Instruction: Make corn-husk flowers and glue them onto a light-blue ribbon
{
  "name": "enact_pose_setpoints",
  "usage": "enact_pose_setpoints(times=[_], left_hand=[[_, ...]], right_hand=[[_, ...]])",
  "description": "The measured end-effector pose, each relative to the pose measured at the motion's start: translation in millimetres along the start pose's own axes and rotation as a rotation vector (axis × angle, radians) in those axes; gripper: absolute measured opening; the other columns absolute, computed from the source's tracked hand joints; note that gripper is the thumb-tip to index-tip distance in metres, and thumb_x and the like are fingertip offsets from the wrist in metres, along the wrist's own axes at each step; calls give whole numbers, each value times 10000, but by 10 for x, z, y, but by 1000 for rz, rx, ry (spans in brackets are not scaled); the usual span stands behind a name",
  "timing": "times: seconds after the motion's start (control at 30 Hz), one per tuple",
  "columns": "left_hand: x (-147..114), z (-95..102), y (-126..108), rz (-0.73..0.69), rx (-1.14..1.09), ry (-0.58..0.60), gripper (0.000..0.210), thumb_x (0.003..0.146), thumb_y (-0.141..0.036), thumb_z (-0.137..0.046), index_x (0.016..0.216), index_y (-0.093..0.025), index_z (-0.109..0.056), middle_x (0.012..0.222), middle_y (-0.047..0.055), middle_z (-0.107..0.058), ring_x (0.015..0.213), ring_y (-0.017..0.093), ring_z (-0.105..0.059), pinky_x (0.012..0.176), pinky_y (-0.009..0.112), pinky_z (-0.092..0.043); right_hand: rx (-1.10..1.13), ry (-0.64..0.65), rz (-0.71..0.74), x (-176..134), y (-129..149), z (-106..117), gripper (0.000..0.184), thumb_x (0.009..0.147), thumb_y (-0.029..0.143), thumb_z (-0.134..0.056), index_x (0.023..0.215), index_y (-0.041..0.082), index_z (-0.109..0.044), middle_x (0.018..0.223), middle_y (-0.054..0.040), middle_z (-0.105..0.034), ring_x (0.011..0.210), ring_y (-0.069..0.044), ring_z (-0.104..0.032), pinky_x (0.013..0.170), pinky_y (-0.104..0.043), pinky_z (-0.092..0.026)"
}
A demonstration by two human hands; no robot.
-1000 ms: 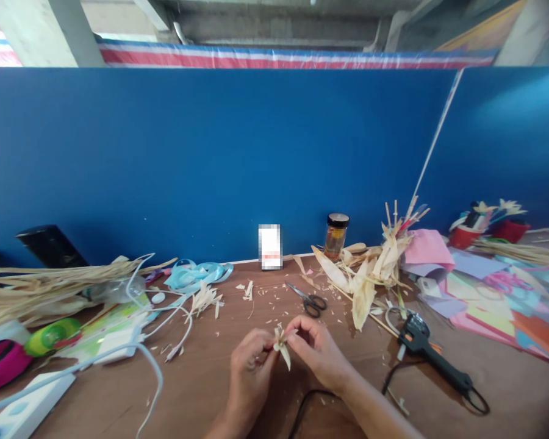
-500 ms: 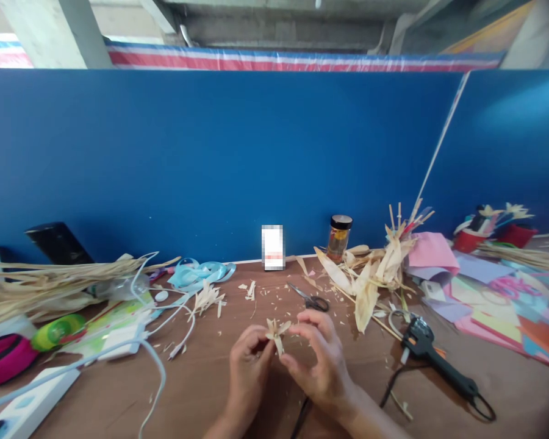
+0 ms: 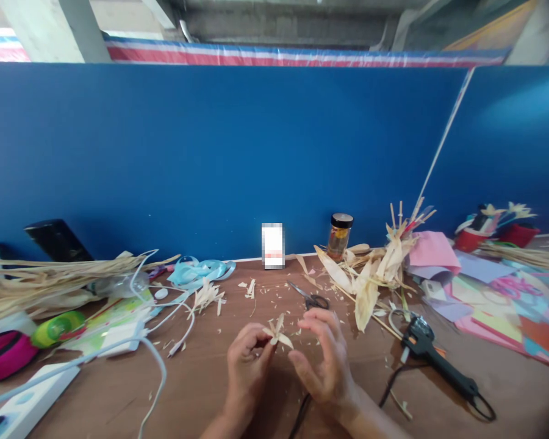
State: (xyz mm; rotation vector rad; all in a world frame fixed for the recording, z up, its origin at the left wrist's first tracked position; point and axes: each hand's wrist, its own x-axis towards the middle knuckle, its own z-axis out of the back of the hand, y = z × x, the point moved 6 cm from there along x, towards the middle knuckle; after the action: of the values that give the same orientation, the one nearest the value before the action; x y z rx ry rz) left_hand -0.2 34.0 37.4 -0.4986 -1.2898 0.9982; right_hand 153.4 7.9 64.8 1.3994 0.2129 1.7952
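A small pale flower of dried corn husk, its petals spread, is pinched between the thumb and fingers of my left hand. Its stem end is hidden behind those fingers. My right hand is just to the right of the petals, thumb and fingers apart, with a gap between it and the flower. Beyond my hands, scissors lie on the brown table among husk scraps.
Dried corn husks and a lidded jar stand behind on the right. A black glue gun with a cord lies right of my hands. Coloured paper spreads far right. White cables, a power strip and blue ribbon are left.
My right hand's fingertips have come away from the flower and moved slightly right. The flower has turned a little in my left hand, so its petals show more openly.
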Motion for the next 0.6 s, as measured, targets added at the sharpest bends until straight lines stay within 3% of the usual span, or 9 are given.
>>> enact_pose_setpoints(times=[0.1,0.2,0.3,0.6], left_hand=[[-8,14,-28,-58,75,7,118,743,-176,-577,625,-178,-574,660,14,-578,632,141,-552,561,230,-435],[-13,14,-77,-116,156,10,108,730,-183,-593,623,-187,-581,655,18,-593,652,153,-555,576,244,-445],[-10,2,-91,-120,136,12,77,726,-206,-600,651,-189,-600,737,45,-634,726,178,-582,641,283,-471],[2,-53,56,169,-79,60,124,707,-203,-590,591,-159,-597,613,12,-600,606,150,-567,569,231,-447]], right_hand=[[-155,8,158,-32,89,-34,351,677,262,-677,1010,239,-568,1101,-88,-450,1038,-267,-447,855,-433,-412],[-222,17,203,-29,118,-68,227,710,175,-640,910,281,-632,1086,-59,-465,1032,-245,-459,869,-431,-410],[-235,17,223,-17,125,-66,232,720,105,-603,844,293,-659,1078,-43,-480,1020,-225,-476,866,-418,-420],[-243,40,297,-16,150,-74,241,717,71,-586,829,273,-655,1065,-48,-476,1024,-220,-461,847,-407,-442]])
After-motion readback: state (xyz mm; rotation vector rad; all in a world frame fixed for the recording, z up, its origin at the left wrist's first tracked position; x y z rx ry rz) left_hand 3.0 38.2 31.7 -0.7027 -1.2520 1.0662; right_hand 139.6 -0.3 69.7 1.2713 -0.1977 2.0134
